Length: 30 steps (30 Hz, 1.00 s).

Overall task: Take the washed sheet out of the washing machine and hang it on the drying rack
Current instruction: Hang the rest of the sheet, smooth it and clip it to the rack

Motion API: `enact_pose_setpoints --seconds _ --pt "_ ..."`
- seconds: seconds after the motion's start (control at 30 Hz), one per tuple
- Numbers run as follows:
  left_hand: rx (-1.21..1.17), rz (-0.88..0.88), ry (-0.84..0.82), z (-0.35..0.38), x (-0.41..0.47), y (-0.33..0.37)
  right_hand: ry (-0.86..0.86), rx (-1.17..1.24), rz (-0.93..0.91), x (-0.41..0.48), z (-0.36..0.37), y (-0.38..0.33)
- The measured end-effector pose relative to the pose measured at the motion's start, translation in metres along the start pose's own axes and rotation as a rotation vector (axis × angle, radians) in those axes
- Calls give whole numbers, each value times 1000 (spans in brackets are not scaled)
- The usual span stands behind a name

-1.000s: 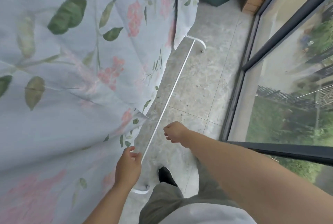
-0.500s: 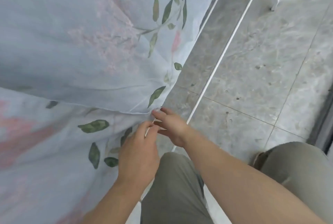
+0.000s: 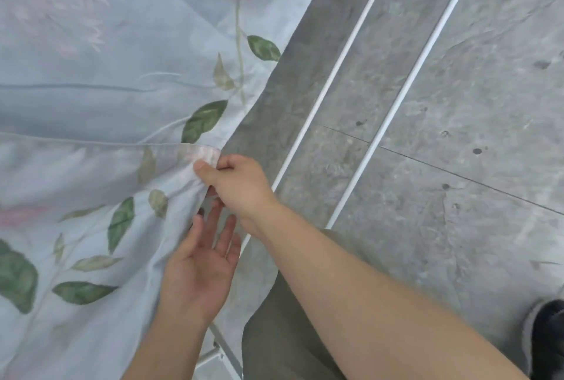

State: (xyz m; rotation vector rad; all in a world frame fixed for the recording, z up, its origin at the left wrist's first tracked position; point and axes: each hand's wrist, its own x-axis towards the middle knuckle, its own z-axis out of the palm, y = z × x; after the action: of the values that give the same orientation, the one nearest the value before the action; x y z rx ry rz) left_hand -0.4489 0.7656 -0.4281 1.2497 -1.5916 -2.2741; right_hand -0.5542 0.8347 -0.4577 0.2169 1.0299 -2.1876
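Observation:
The pale blue sheet [image 3: 100, 111], printed with green leaves and pink flowers, hangs spread over the drying rack and fills the left half of the view. My right hand [image 3: 241, 185] pinches a folded corner of the sheet between thumb and fingers. Just below it my left hand [image 3: 201, 266] lies palm up with straight fingers, touching the sheet's lower edge. Two thin white rods of the drying rack [image 3: 406, 86] run diagonally to the right of the sheet.
Grey stone floor tiles [image 3: 457, 166] lie beneath the rack. My olive trouser leg [image 3: 274, 334] is at the bottom centre and a dark shoe [image 3: 549, 340] at the bottom right corner. A white rack joint [image 3: 213, 358] sits near my left wrist.
The camera has moved closer to the sheet's edge. My right hand has taken hold of the folded corner, and my left hand has turned palm up beneath it.

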Motion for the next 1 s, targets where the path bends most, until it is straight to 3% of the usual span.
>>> enact_pose_setpoints --seconds 0.3,0.47,0.7,1.0 --pt "-332 141 134 -16 1 21 -274 232 129 4 -10 8" --pt "-368 176 57 -29 8 17 -382 283 73 12 2 9" --pt "-406 240 5 -38 18 21 -378 388 52 23 15 22" --pt "-383 300 93 -31 30 18 -368 330 -63 36 8 9"
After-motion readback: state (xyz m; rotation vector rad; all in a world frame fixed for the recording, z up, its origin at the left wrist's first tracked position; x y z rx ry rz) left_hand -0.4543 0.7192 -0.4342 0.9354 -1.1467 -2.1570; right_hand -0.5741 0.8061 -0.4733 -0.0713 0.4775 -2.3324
